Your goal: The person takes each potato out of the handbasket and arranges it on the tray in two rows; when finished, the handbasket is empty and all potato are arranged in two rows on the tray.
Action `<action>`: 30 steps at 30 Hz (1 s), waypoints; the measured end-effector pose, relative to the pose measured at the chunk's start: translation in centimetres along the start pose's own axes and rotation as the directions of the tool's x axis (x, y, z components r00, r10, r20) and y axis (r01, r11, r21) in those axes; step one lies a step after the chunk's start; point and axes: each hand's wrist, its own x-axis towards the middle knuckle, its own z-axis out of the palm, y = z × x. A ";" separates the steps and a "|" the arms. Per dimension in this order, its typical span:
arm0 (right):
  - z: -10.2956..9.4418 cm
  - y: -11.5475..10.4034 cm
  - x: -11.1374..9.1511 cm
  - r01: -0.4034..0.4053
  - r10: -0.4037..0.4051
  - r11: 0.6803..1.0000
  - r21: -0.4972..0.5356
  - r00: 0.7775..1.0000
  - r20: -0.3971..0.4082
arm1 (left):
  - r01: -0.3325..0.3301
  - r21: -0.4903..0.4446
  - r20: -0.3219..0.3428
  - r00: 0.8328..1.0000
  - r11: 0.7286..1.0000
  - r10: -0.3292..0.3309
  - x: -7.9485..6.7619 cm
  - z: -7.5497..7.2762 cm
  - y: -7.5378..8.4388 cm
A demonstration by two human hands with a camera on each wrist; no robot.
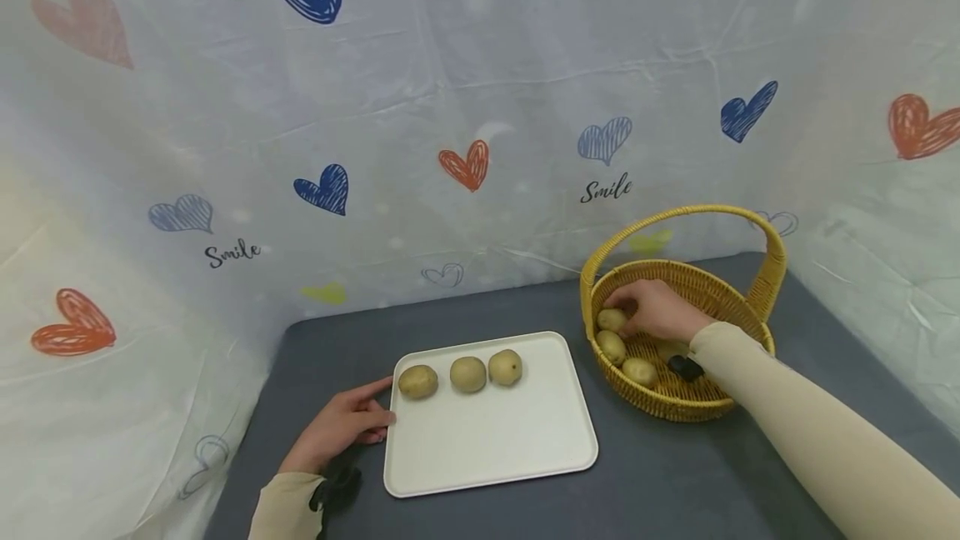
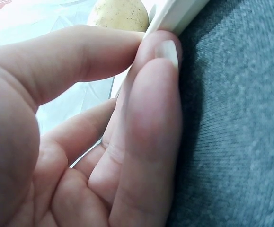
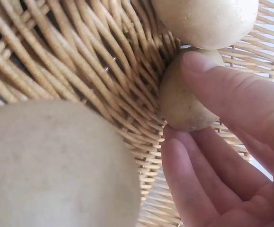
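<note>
My right hand [image 1: 660,311] reaches into a yellow wicker basket [image 1: 678,411] and holds a potato [image 3: 179,97] between thumb and fingertips, by the basket wall. Other potatoes lie in the basket: one [image 3: 210,21] touches the held one, and another [image 3: 51,165] looms close to the right wrist camera. At the left, my left hand [image 1: 341,423] grips the rim of a white tray [image 1: 495,448], thumb and fingertips meeting at its edge in the left wrist view. Three potatoes sit along the tray's far side: a left one [image 1: 417,382], a middle one [image 1: 468,374] and a right one [image 1: 506,367].
The basket's tall arched handle [image 1: 697,209] rises over the right hand. Dark grey cloth [image 1: 330,348] covers the table. Behind it hangs a pale curtain [image 1: 510,107] printed with hearts.
</note>
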 end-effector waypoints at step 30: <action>-0.8 -7.1 -8.9 0.066 -0.072 0.997 -0.033 0.968 -0.239 | -0.004 0.004 -0.013 1.000 1.000 0.004 0.0 0.1 0.0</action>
